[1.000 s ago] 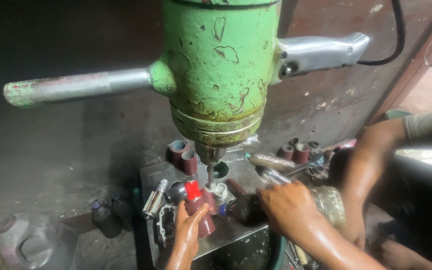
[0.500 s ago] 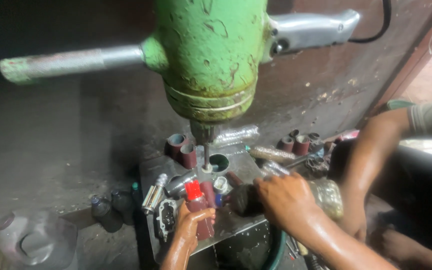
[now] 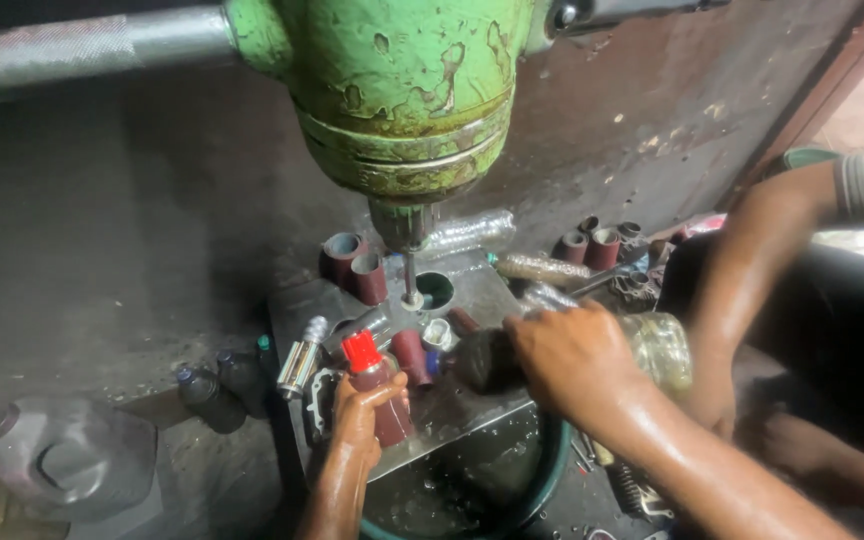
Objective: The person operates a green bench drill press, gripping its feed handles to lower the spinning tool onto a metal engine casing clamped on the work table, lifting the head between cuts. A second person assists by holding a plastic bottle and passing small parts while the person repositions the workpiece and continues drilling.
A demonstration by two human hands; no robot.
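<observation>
Drill (image 3: 402, 90), green and chipped, hung over a cluttered desk (image 3: 472, 275). The right hand (image 3: 572, 360), grip clenched on a dark part (image 3: 482, 360), and the left hand (image 3: 357, 420), grasping a red-capped bottle (image 3: 372, 385), worked near the bit (image 3: 410, 275); wet fingers risked slipping into it.

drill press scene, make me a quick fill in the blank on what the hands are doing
1. The left hand grips a bottle with a ____ cap.
2. The right hand rests on a dark ____ part lying on the table.
3. The big drill head above is painted ____.
4. Beneath the table's front edge sits a round ____ of dark liquid.

Missing words: red; cylindrical; green; basin
</observation>
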